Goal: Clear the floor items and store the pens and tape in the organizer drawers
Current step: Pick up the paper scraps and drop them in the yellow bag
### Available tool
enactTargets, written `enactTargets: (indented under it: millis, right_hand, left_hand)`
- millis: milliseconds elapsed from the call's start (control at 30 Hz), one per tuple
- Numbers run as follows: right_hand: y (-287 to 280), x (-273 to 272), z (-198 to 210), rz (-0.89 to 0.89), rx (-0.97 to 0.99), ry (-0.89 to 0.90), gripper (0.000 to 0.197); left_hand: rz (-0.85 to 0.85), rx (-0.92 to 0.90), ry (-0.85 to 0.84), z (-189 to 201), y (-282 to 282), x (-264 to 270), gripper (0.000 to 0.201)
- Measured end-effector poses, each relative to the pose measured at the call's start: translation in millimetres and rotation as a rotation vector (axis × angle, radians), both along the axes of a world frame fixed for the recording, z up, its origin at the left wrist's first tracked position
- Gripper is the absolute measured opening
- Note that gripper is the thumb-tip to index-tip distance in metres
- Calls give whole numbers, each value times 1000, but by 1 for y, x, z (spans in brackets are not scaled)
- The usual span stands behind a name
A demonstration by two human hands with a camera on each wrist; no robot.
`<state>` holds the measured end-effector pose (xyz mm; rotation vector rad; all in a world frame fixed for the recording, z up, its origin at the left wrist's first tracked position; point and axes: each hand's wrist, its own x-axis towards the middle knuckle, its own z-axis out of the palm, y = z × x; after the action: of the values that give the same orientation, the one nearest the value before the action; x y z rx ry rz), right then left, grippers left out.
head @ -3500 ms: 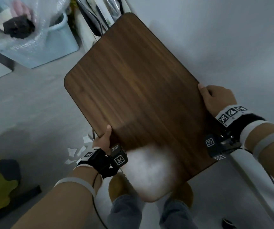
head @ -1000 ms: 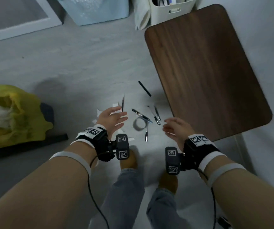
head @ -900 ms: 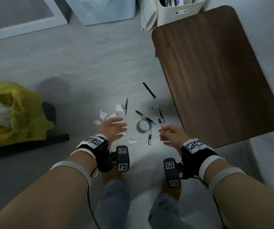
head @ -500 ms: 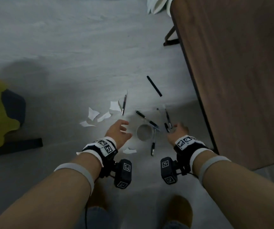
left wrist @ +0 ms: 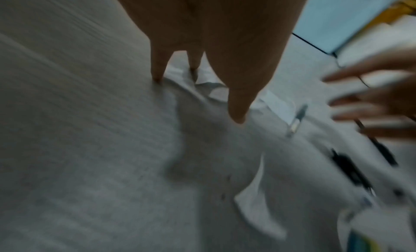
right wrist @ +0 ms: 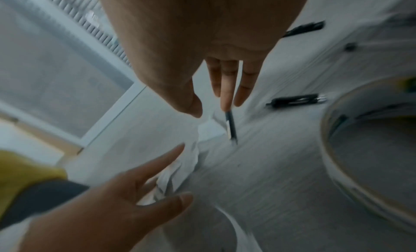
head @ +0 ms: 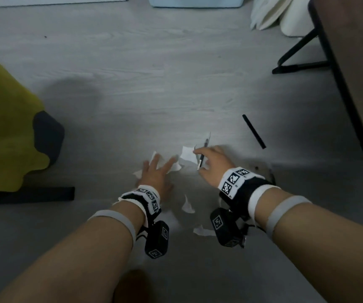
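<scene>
**Ana:** Head view has both hands low over the floor. The left hand (head: pixel 156 173) is spread flat with straight fingers on the paper scraps (head: pixel 187 155). The right hand (head: pixel 214 166) reaches across a pen (head: pixel 203 155) just beyond its fingertips; whether it has actually grasped it, I cannot tell.

**Ben:** The right wrist view suggests not yet. The fingers (right wrist: pixel 227 88) are straight and released, one tip touching the pen's end. The tape roll (right wrist: pixel 364 149) lies on the floor just right of that hand, and another pen (right wrist: pixel 297 99) sits between them. The head view hides the roll behind the wrist.

**Ana:** It does show a black pen (head: pixel 253 131) farther ahead and to the right, near the worktop (head: pixel 351 62) edge.

**Ben:** My worry is that a fingertip push could roll the pen away, or that the scraps get scooped up with it.

**Ana:** The left wrist view is badly blurred, though more pens appear on the floor under the right hand.
</scene>
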<state>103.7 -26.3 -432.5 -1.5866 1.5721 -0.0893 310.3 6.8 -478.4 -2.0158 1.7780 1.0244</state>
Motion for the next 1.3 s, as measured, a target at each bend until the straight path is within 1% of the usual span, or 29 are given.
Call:
enactTargets:
  millis: [67,100,200,267,300,367,400,467,567,667,700,733,767,800,833,867,900,933,967,1033,1067,1133,1200,1233,1300]
  right_hand:
    - [-4,14,-6,134,32,91,63]
    - [-6,20,-8,204,56,141,65]
    - [-12,36,-8,397,110,314,69]
    - [-11,44,-8,484,115,415,66]
    - [-9,46,-8,509,99,440,63]
    - [-1,47,-14,534,69,441,61]
    - [2,46,-16,538,57,436,63]
    - [6,44,-18,531,22,409,61]
    - [11,43,-17,469,11,355,48]
    - [20,38,-12,396,-31,269,37]
    - [23,35,-9,363,-64,234,32]
    - [28,30,-6,311,-96,202,25]
    - [34,25,-3,244,-122,176,18]
    - [42,20,-2,183,-145,147,11]
    - [51,16,-1,140,-156,124,10]
    - [61,11,0,131,-140,110,11]
    - [72,6,1,150,-96,110,12]
    - [81,4,1,198,-49,127,13]
    - [89,1,0,265,-17,155,15]
    - [101,-3,-6,390,13,169,23]
    - [105,-4,-11,442,42,174,28]
    - [110,-3,-19,543,112,211,40]
    - [115,-1,-25,616,140,247,47]
    - [118,1,-28,640,123,259,46]
    - [121,4,-32,679,70,286,37]
  left_hand:
    - [-104,-30,-26,-4,12,0,76]
    - [-129,-62,-14,-7,17,5,72]
    - [-152,-168,85,-13,31,23,62]
    - [-148,-223,94,-12,37,29,56]
    - [-94,-237,88,-10,39,33,52]
    - [122,-238,112,-8,43,41,39]
    - [171,-237,122,-4,44,42,29]
    - [169,-197,121,5,49,39,8]
    - [163,-132,215,15,59,20,9]
    - [192,-166,323,15,64,1,9]
    - [174,-157,356,14,65,-6,14]
    - [136,-131,383,13,64,-14,22]
    - [80,-101,400,9,64,-19,34]
    - [10,-76,395,5,64,-23,52]
    - [-73,-50,360,3,65,-28,67]
    - [-145,-32,307,1,67,-33,76]
    - [-204,-38,246,-3,69,-37,76]
    - [-253,-56,191,-6,70,-39,69]
    - [-294,-61,152,-6,71,-41,58]
    - [-291,-74,123,-4,68,-41,30]
    - [-292,-93,114,-4,67,-41,20]
    - [-245,-100,132,-4,65,-36,16]
    - [-135,-85,144,-1,66,-30,14]
    - [-69,-76,158,3,67,-26,12]
    - [20,-107,207,5,71,-17,8]
